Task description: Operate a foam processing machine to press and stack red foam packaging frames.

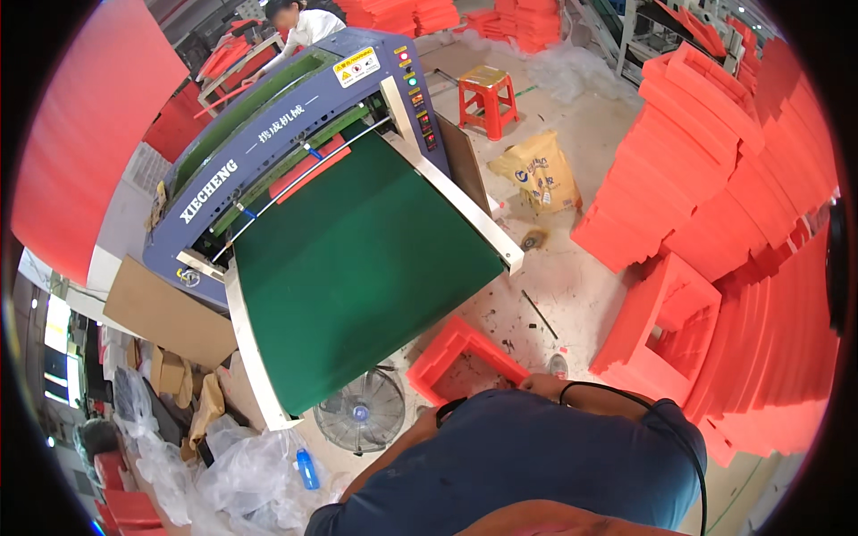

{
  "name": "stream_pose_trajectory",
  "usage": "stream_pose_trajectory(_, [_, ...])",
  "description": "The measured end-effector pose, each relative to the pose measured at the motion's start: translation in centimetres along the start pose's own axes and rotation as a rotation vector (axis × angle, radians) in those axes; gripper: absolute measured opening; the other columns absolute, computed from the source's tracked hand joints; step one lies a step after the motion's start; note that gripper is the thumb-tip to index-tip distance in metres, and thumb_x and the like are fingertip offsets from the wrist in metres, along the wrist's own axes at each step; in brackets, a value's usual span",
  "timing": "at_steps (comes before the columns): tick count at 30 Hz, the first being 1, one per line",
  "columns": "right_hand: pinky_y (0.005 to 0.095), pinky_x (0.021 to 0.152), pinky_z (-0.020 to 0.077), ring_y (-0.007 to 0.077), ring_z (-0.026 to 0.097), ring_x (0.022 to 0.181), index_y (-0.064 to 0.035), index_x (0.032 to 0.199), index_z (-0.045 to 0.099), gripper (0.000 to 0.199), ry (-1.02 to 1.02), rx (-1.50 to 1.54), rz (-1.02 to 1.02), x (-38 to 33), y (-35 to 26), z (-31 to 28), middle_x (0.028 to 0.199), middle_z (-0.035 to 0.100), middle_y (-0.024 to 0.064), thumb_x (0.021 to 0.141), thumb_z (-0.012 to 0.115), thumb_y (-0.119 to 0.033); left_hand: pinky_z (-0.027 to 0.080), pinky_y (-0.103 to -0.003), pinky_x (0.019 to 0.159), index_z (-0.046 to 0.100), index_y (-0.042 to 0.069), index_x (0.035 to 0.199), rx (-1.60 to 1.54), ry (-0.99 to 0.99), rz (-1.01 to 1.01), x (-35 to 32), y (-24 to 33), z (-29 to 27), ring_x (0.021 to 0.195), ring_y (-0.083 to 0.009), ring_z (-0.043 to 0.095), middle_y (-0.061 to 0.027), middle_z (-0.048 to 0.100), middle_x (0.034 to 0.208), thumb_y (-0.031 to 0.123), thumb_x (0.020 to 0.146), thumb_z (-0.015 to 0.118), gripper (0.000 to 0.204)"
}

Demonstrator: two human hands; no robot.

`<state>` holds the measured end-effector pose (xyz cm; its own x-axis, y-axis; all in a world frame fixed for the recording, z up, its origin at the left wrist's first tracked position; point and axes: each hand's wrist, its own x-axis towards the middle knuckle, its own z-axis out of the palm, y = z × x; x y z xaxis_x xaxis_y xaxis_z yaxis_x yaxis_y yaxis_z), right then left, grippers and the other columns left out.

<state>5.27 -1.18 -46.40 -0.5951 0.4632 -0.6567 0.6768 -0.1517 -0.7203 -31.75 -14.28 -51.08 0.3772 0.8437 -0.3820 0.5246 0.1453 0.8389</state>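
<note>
Just in front of my body is a red foam frame (435,355), shaped like an open rectangle, its near side hidden behind my dark blue shirt. My right hand (540,385) is at the frame's right end, its fingers curled against the foam. On the other side, my left hand (427,423) is close to the frame's near left corner; a black band circles the wrist, and the fingers are hidden. Beyond lies the dark green conveyor belt (357,268) of a blue-grey machine (286,125). A flat red foam piece (313,171) is on the belt under the machine's opening.
Tall stacks of red foam (679,161) and a hollow foam box (617,330) line the right. A round fan (380,393) stands under the belt's near end. Plastic wrap (241,473), a blue bottle (307,469), a paper sack (554,174) and a red stool (490,107) surround the machine. A co-worker (313,29) leans behind it.
</note>
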Motion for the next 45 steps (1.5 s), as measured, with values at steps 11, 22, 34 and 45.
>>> stream_pose_trajectory(11, [0.0422, 0.073, 0.0526, 0.0291, 0.067, 0.083, -0.0065, 0.094, 0.072, 0.03, 0.072, -0.339, -0.012, -0.6, 5.2, 0.4, 0.091, 0.07, 0.0152, 0.092, 0.064, -0.036, 0.051, -0.03, 0.077, 0.067, 0.001, 0.111, -0.461, 0.084, -0.546, -4.9, 7.1, -2.3, 0.085, -0.0152, 0.065, -0.0062, 0.071, 0.095, 0.02, 0.102, 0.056, 0.023])
stream_pose_trajectory(22, [0.0449, 0.084, 0.0492, 0.0369, 0.066, 0.096, -0.0039, 0.095, 0.067, 0.037, 0.489, 0.169, 0.343, -6.3, 2.0, 3.6, 0.096, 0.069, 0.0201, 0.1, 0.053, -0.038, 0.048, -0.039, 0.079, 0.065, -0.002, 0.101, -0.288, 0.183, -0.75, -8.3, 11.2, -2.0, 0.083, -0.0251, 0.062, -0.0173, 0.068, 0.09, 0.04, 0.107, 0.043, 0.048])
stream_pose_trajectory(34, [0.0234, 0.064, 0.0422, 0.005, 0.052, 0.073, -0.0056, 0.09, 0.068, 0.023, 0.244, 1.182, 0.348, -19.5, -5.4, -0.7, 0.079, 0.059, -0.0054, 0.1, 0.06, -0.024, 0.043, -0.024, 0.07, 0.066, 0.002, 0.102, -0.34, 0.133, -0.63, -4.1, 18.7, -5.5, 0.076, -0.0069, 0.05, 0.002, 0.06, 0.082, 0.026, 0.107, 0.048, 0.03])
stream_pose_trajectory(45, [0.0326, 0.061, 0.0404, 0.0152, 0.05, 0.063, -0.0032, 0.08, 0.061, 0.041, 0.639, 0.511, 0.222, -9.3, 2.4, 1.6, 0.067, 0.054, 0.0071, 0.099, 0.062, -0.039, 0.047, -0.027, 0.072, 0.065, 0.004, 0.096, -0.747, 0.485, -0.654, -0.2, 7.4, -7.0, 0.079, -0.0088, 0.056, -0.0016, 0.063, 0.082, 0.03, 0.107, 0.047, 0.033])
